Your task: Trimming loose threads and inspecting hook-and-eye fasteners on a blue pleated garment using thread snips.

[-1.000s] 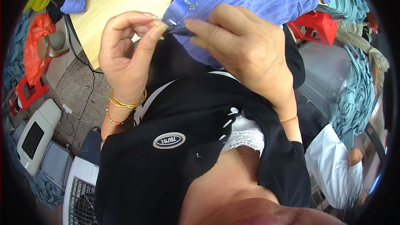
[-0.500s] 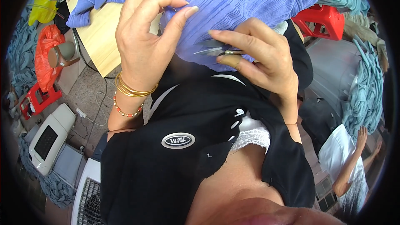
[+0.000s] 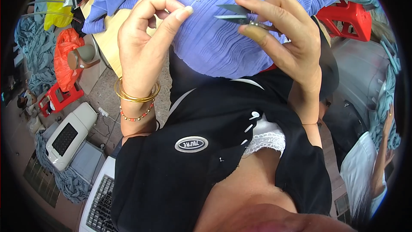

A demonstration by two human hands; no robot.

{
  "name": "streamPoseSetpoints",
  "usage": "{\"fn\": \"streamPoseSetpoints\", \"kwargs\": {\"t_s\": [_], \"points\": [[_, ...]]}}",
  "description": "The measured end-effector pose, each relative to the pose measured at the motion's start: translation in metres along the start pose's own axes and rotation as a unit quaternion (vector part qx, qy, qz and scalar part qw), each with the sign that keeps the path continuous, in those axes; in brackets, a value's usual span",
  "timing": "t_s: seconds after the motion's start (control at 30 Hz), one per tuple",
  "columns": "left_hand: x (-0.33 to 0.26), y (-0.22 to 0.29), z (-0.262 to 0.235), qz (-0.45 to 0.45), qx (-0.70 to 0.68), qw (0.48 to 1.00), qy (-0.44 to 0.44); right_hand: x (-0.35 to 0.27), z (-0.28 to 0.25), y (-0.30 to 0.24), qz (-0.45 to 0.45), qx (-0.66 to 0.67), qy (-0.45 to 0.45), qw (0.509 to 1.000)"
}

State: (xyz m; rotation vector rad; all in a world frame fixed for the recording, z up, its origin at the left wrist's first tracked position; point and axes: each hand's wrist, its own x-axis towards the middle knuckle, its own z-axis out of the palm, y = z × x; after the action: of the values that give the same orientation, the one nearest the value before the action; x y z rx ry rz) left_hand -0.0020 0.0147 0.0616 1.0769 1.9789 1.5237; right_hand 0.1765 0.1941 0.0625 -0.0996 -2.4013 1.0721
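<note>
My right hand grips a small pair of thread snips, blades pointing left over a blue pleated garment. The garment hangs off a pale wooden table toward my lap. My left hand is raised in front of the cloth, thumb and forefinger pinched together; whether a thread lies between them is too fine to see. Gold bangles and a bead bracelet circle that wrist. The snip tips sit a short way right of the left fingertips.
A red plastic stool stands at upper right, another red stool at left beside an orange bag. A white machine sits on the floor lower left. Another person in white is at the right edge.
Both hands have lifted higher over the blue garment. The left hand let go of the cloth edge and now pinches in the air; the snips swung up to point left.
</note>
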Motion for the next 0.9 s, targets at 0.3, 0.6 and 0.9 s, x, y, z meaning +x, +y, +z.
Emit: {"fn": "streamPoseSetpoints", "kwargs": {"t_s": [0.3, 0.6, 0.9], "points": [[-0.002, 0.003, 0.004, 0.026, 0.109, 0.992, 0.053, 0.023, 0.0, -0.021, 0.054, -0.034, 0.0, 0.998], [0.004, 0.012, 0.003, 0.2, 0.293, 0.935, 0.032, 0.02, 0.003, -0.019, 0.06, -0.025, 0.008, 0.998], [0.0, 0.002, 0.008, 0.187, 0.21, 0.958, 0.048, 0.025, -0.002, -0.028, 0.122, -0.038, -0.015, 0.992]]}}
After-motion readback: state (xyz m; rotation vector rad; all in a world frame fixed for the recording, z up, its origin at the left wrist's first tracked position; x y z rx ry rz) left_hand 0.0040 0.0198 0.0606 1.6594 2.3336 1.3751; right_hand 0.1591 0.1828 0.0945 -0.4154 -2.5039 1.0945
